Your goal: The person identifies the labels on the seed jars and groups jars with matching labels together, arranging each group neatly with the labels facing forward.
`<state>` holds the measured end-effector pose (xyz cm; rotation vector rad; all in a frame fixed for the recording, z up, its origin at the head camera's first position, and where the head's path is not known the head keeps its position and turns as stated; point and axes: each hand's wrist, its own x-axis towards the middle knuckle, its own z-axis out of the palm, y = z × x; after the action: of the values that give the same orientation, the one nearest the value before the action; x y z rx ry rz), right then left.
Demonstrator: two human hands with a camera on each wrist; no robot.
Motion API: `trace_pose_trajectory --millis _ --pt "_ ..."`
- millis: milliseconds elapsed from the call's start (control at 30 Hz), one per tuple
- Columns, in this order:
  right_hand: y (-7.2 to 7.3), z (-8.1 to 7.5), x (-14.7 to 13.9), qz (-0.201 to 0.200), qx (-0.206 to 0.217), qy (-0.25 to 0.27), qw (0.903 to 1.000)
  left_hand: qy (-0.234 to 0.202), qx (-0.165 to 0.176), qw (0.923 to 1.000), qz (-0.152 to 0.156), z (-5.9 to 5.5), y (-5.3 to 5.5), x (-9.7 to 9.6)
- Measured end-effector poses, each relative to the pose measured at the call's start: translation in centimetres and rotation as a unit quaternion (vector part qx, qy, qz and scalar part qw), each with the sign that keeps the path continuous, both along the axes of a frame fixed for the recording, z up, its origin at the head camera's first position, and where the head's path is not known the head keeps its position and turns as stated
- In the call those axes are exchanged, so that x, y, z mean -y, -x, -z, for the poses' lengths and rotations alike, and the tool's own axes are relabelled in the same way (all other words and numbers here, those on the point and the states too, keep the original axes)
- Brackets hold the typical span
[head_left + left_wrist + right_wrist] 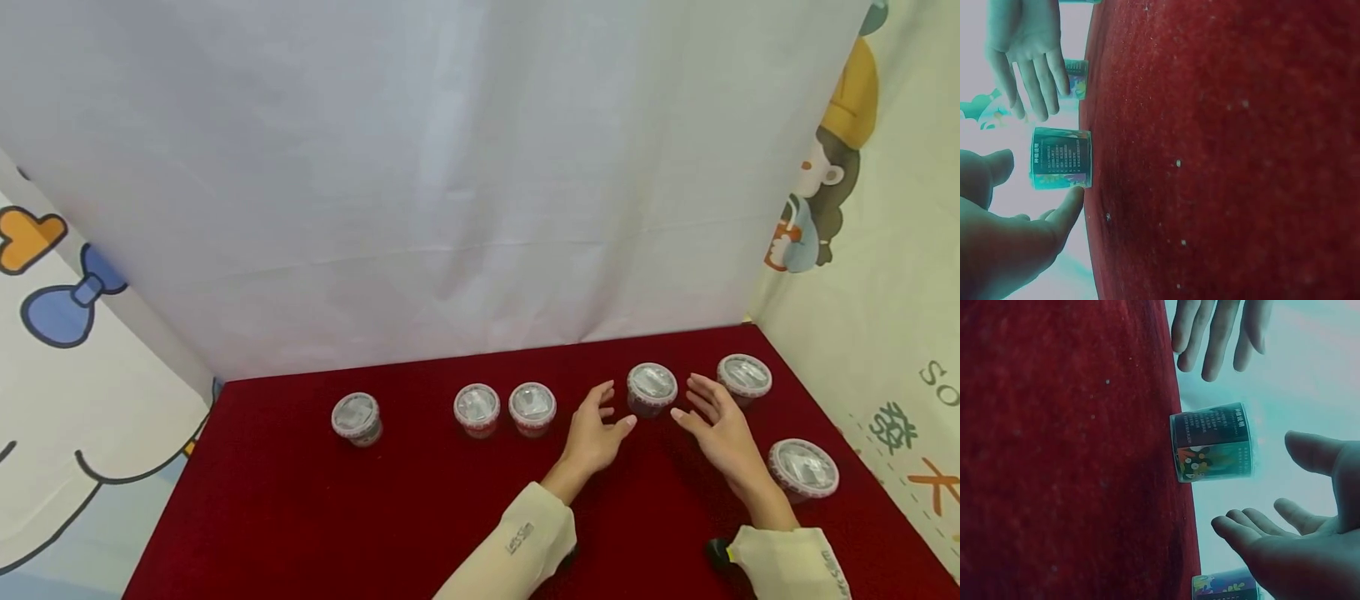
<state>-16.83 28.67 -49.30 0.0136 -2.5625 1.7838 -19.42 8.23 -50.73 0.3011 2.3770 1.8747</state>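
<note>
A small lidded tub stands upright on the red cloth between the two hands. My left hand is just to its left, thumb and fingers spread and holding nothing. On its other side is my right hand, also spread and holding nothing, with a gap between fingertips and tub. Printed text and a colourful picture show on the side of this tub in the right wrist view. Close behind the right hand is a second lidded tub, and a third tub sits beside the right wrist.
Two lidded tubs, one next to another, stand left of the left hand. Farther left is a single tub. A white curtain hangs behind the red-covered table, with printed cloth at the right side.
</note>
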Motion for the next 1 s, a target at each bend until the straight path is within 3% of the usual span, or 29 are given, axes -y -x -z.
trace_pose_trajectory --millis 400,767,1000 --pt "0.9 0.1 0.2 -0.012 0.013 -0.012 0.9998 0.01 0.008 0.9993 0.035 -0.1 0.9 -1.0" --pt "1.8 0.6 0.9 -0.028 0.031 -0.029 0.9987 -0.017 0.038 0.9967 0.069 -0.2 1.3 -1.3" --pt "2.0 0.7 1.3 -0.012 0.029 -0.044 0.9985 -0.03 0.042 0.9954 0.08 0.0 1.5 -1.5"
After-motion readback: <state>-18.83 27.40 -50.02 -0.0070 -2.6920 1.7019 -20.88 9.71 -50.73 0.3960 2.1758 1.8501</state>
